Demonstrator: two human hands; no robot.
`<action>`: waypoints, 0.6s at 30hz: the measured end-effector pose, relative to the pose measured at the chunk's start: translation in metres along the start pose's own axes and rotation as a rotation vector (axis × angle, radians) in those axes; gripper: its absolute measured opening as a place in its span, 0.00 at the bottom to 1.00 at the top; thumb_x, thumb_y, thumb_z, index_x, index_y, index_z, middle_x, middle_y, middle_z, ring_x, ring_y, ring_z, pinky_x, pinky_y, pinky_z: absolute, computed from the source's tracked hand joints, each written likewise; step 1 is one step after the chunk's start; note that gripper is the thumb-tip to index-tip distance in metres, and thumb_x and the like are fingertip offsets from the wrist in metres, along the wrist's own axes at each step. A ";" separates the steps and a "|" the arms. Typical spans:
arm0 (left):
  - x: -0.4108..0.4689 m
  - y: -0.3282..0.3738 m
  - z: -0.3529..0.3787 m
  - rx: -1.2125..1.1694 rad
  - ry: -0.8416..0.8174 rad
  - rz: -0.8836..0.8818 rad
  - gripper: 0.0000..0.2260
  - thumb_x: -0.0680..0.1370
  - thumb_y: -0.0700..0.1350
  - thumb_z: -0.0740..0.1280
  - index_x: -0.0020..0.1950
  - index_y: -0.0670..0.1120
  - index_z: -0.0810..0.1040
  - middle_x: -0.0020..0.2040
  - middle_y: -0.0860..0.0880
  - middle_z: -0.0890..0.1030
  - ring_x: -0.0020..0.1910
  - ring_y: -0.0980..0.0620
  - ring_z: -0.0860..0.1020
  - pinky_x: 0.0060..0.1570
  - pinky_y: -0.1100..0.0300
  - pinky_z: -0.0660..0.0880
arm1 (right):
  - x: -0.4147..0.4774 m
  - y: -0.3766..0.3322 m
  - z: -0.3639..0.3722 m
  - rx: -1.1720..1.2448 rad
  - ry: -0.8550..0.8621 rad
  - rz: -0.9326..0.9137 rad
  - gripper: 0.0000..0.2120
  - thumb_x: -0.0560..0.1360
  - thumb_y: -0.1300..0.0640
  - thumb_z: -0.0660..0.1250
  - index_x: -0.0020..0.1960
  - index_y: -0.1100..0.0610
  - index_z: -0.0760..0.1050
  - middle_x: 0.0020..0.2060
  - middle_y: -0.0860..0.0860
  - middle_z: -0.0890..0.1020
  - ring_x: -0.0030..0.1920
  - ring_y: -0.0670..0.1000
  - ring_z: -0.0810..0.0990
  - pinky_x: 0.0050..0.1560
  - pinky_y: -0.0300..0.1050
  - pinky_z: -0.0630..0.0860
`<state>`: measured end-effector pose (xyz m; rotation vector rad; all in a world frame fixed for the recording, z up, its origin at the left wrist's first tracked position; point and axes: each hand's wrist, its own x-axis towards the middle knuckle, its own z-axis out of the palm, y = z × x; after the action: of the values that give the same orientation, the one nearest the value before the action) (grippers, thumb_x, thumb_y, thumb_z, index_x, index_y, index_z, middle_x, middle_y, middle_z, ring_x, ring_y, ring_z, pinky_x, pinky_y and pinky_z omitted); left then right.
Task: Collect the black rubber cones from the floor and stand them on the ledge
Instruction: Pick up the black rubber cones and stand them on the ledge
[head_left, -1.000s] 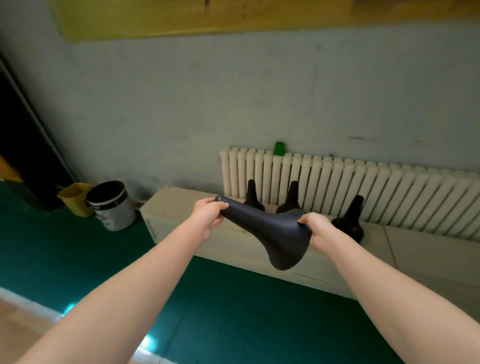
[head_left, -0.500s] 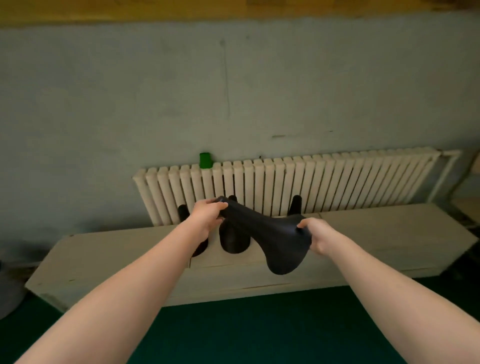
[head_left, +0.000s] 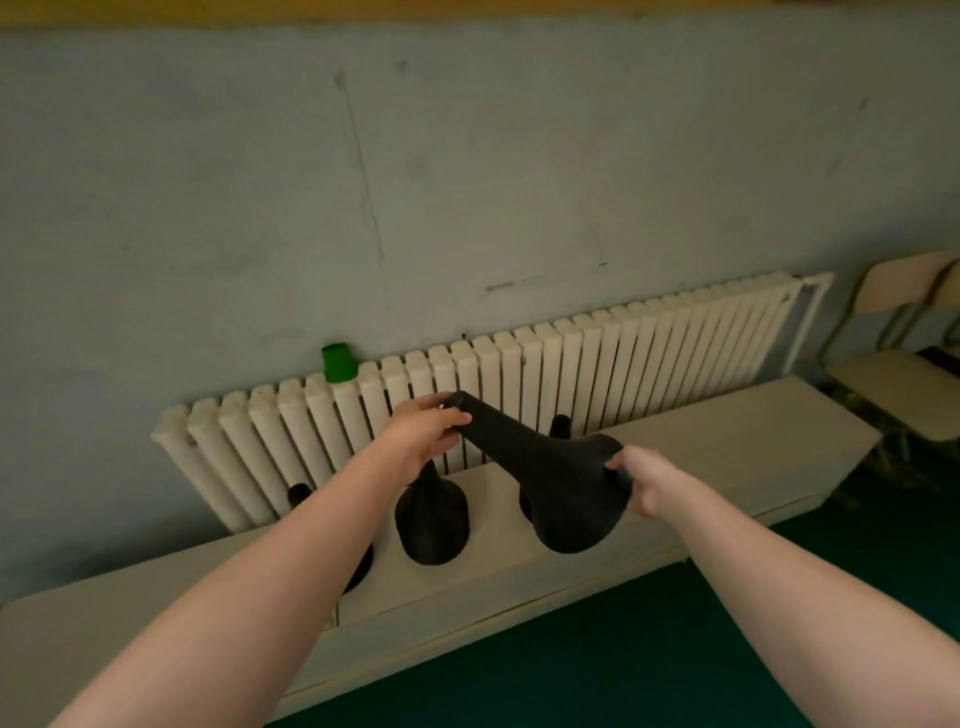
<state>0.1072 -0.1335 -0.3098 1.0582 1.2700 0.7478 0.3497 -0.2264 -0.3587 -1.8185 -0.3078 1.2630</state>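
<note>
My view is dim and slightly soft, and the long cream-painted ledge (head_left: 727, 441) bows with wide-angle distortion towards the frame's edges.

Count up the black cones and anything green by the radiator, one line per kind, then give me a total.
Black rubber cones: 4. The held cone is gripped by the left hand and right hand. The left cone, middle cone and right cone stand on the ledge.
Green cup: 1, on top of the radiator.
Total: 5.
</note>
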 end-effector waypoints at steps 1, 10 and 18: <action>0.012 0.003 0.008 0.007 -0.016 -0.001 0.22 0.74 0.37 0.71 0.67 0.49 0.74 0.53 0.50 0.77 0.52 0.51 0.79 0.48 0.60 0.79 | 0.010 -0.004 -0.003 0.012 0.000 0.004 0.08 0.77 0.64 0.62 0.55 0.60 0.72 0.52 0.59 0.76 0.51 0.59 0.76 0.56 0.55 0.75; 0.115 0.038 0.102 0.070 -0.105 -0.025 0.22 0.74 0.36 0.71 0.66 0.47 0.74 0.61 0.45 0.78 0.57 0.49 0.79 0.53 0.57 0.78 | 0.119 -0.054 -0.051 -0.070 0.075 0.006 0.13 0.76 0.65 0.63 0.60 0.64 0.72 0.58 0.61 0.76 0.59 0.60 0.74 0.61 0.54 0.72; 0.196 0.057 0.177 0.160 -0.061 0.053 0.21 0.71 0.38 0.75 0.62 0.48 0.77 0.59 0.48 0.79 0.55 0.51 0.78 0.44 0.61 0.79 | 0.212 -0.111 -0.071 -0.317 0.081 -0.021 0.23 0.72 0.66 0.69 0.66 0.64 0.68 0.62 0.61 0.74 0.59 0.60 0.74 0.51 0.48 0.72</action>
<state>0.3223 0.0285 -0.3377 1.2389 1.2689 0.6569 0.5353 -0.0653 -0.4010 -2.1213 -0.5035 1.1722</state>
